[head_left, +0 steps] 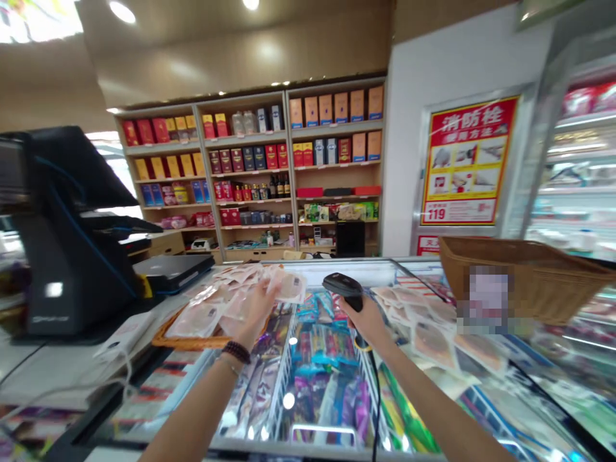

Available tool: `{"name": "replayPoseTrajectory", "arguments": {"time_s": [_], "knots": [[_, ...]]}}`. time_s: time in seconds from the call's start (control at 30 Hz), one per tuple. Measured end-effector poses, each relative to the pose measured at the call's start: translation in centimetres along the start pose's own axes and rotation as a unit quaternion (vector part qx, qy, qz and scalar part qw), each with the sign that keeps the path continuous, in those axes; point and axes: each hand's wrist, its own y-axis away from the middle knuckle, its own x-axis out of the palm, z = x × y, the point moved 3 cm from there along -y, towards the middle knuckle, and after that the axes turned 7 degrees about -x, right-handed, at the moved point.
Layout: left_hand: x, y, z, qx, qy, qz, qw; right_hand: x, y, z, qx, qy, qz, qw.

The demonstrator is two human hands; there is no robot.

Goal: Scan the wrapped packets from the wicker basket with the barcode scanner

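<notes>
My right hand (366, 319) is wrapped round a black barcode scanner (342, 286), its head pointing left and its cord trailing down. Across from it, my left hand (260, 307), with a dark bead bracelet at the wrist, grips a flat clear packet (291, 287) in front of the scanner head. Beneath that hand lies a shallow orange-brown basket (192, 340) heaped with similar flat packets (199, 317). More flat packets (433, 340) are spread on the glass to the right of my right hand. Motion blurs the fingers a little.
Below both hands is a glass-topped freezer (216, 443) holding wire baskets of colourful ice-cream wrappers. On the left stands a black checkout terminal (67, 256) beside a flat black device (173, 273). A brown woven basket (539, 269) sits at the right. Stocked shelves (250, 135) line the back wall.
</notes>
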Motion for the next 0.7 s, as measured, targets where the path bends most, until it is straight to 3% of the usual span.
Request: {"name": "replayPoseTrajectory", "arguments": {"time_s": [0.2, 0.47, 0.6, 0.7], "knots": [[10.9, 0.7, -0.5, -0.141, 0.053, 0.137, 0.979, -8.8, -0.1, 0.3, 0.011, 0.038, -0.073, 0.997], [26.3, 4.2, -0.7, -0.209, 0.107, 0.232, 0.944, -19.5, 3.4, -0.8, 0.043, 0.128, -0.162, 0.977], [31.4, 6.4, -1.2, -0.177, 0.137, 0.304, 0.926, -22.9, 5.4, -1.8, 0.06, 0.148, -0.205, 0.966], [33.3, 8.1, -1.6, -0.121, 0.165, 0.395, 0.895, -24.4, 6.6, -2.3, 0.071, 0.155, -0.218, 0.961]]}}
